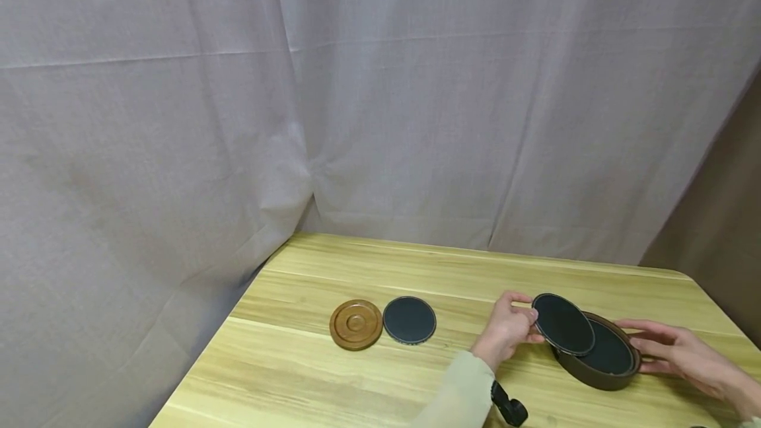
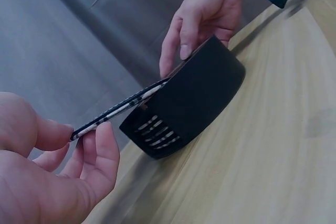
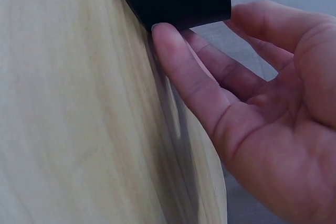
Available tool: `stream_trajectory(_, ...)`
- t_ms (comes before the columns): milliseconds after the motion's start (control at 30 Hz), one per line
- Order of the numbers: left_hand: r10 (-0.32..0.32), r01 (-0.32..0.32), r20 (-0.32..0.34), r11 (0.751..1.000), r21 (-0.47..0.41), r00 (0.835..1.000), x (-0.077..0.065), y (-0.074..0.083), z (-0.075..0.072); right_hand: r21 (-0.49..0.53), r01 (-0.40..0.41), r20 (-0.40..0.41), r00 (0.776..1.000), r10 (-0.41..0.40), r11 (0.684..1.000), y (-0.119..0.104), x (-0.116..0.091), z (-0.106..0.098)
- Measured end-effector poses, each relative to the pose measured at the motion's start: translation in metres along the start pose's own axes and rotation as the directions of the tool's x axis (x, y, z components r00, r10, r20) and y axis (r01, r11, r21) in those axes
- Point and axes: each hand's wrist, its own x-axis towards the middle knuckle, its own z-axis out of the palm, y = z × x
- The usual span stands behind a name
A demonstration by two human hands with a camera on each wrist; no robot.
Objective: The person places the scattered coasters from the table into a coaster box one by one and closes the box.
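Observation:
My left hand [image 1: 510, 330] pinches the edge of a round black coaster [image 1: 563, 324] between thumb and fingers. The coaster is tilted over the left side of a dark round coaster holder [image 1: 600, 378], its far edge at the rim. Another black coaster [image 1: 608, 347] shows inside the holder. My right hand [image 1: 684, 352] grips the holder's right side, its thumb at the rim and fingers along the wall. In the left wrist view, striped coaster edges [image 2: 158, 132] show through an opening in the holder's wall. The right wrist view has the fingertips [image 3: 169, 40] against the dark wall.
On the light wooden table [image 1: 267, 362], a brown wooden disc [image 1: 355, 325] with ringed grooves lies left of the hands. Just beside it lies a flat black coaster [image 1: 409, 320]. Grey curtains [image 1: 416, 117] hang behind the table's back edge.

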Motion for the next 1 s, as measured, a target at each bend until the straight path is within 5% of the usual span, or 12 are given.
stream_trajectory(500,-0.005,0.006,0.114,1.000,-0.009,0.994,-0.005,-0.003,0.009,0.010,0.010,0.011,1.000,-0.011,1.000,-0.001,0.000,-0.001)
stream_trajectory(1000,0.011,-0.017,0.040,0.984,0.175,0.999,-0.007,-0.010,0.025,0.022,-0.005,0.010,1.000,0.005,1.000,0.000,0.002,0.002)
